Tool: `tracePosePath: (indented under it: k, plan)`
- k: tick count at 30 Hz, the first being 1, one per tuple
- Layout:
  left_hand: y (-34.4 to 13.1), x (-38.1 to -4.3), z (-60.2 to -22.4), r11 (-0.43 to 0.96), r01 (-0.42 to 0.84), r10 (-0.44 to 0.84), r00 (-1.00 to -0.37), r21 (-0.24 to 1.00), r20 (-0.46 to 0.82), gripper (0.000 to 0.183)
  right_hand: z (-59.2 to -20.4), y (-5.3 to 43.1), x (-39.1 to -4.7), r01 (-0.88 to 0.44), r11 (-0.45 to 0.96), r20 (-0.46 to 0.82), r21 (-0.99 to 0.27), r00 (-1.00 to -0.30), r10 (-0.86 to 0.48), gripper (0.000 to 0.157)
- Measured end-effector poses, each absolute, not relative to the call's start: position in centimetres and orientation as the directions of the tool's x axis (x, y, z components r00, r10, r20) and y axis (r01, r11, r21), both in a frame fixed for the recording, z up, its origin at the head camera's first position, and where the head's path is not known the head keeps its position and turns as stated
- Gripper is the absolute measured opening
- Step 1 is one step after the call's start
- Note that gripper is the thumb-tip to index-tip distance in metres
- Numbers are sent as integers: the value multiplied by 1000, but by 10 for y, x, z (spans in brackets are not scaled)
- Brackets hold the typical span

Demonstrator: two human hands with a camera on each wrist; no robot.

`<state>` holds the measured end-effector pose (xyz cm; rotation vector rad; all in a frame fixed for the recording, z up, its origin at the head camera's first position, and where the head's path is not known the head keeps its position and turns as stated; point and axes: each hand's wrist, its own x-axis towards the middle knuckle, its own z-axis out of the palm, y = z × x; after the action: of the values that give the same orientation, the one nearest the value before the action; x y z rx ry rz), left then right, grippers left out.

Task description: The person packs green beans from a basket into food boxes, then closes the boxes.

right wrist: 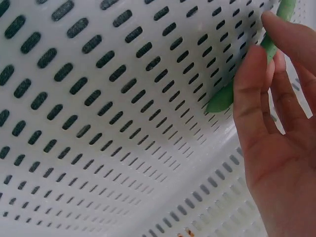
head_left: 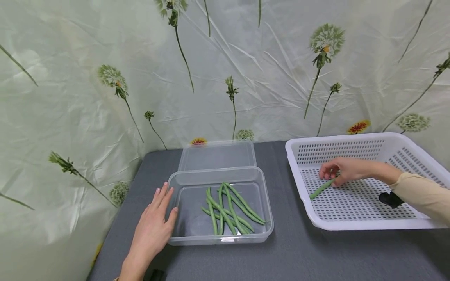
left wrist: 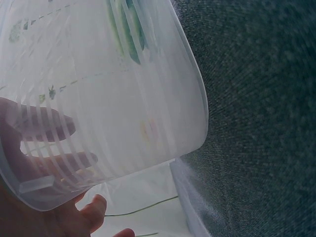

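My right hand [head_left: 346, 171] is inside the white basket, its thumb and fingers pinching one green bean [head_left: 321, 189]. In the right wrist view the bean [right wrist: 221, 100] slants past the fingertips, close to the perforated floor. My left hand [head_left: 154, 222] rests along the left rim of a clear plastic container [head_left: 268, 212], fingers fairly straight. Through its translucent wall, the left wrist view shows some fingers [left wrist: 47, 123]. Several green beans [head_left: 228, 208] lie in a loose pile toward the container's right side.
Behind the container lies a clear lid [head_left: 218, 156]. The white basket [head_left: 351, 225] stands to the right on a dark grey tabletop [head_left: 281, 257]. A pale cloth with dandelion prints [head_left: 211, 109] hangs at the back and left.
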<state>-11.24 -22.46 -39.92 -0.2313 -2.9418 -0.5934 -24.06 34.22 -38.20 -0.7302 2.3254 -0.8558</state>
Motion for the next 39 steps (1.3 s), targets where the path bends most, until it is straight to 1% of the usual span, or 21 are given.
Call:
tracePosePath:
  k: [4, 11, 14, 19, 24, 27, 30, 33, 39]
  plan:
    - [-224, -111, -400, 910, 179, 126, -979, 375, 163, 59, -380, 349, -239, -246, 608, -310, -755, -684, -661, 31]
    - [-224, -110, -400, 906, 176, 122, -979, 384, 160, 59, -369, 361, -238, -183, 621, -363, -763, -673, -645, 27]
    - [-224, -110, -400, 907, 171, 121, -981, 386, 153, 60, -363, 365, -237, -163, 599, -367, -784, -657, -659, 27]
    - [-224, -110, -401, 908, 170, 120, -981, 384, 151, 61, -355, 370, -233, -142, 508, -313, -850, -639, -703, 27]
    - [-224, -110, -401, 910, 160, 114, -983, 383, 141, 62, -345, 369, -228, -174, 413, -221, -894, -630, -744, 29]
    - [-225, -109, -401, 911, 155, 111, -985, 382, 136, 62, -338, 365, -221, -183, 401, -190, -897, -660, -727, 27]
    - [-225, -109, -401, 910, 157, 112, -984, 383, 136, 62, -329, 360, -213, -183, 409, -169, -894, -707, -686, 25]
    - [-225, -110, -400, 910, 160, 114, -984, 382, 140, 62, -321, 353, -204, -217, 415, -116, -884, -757, -642, 24]
    - [-224, -112, -398, 908, 170, 125, -982, 384, 140, 61, -313, 335, -183, -221, 453, -27, -864, -878, -479, 23]
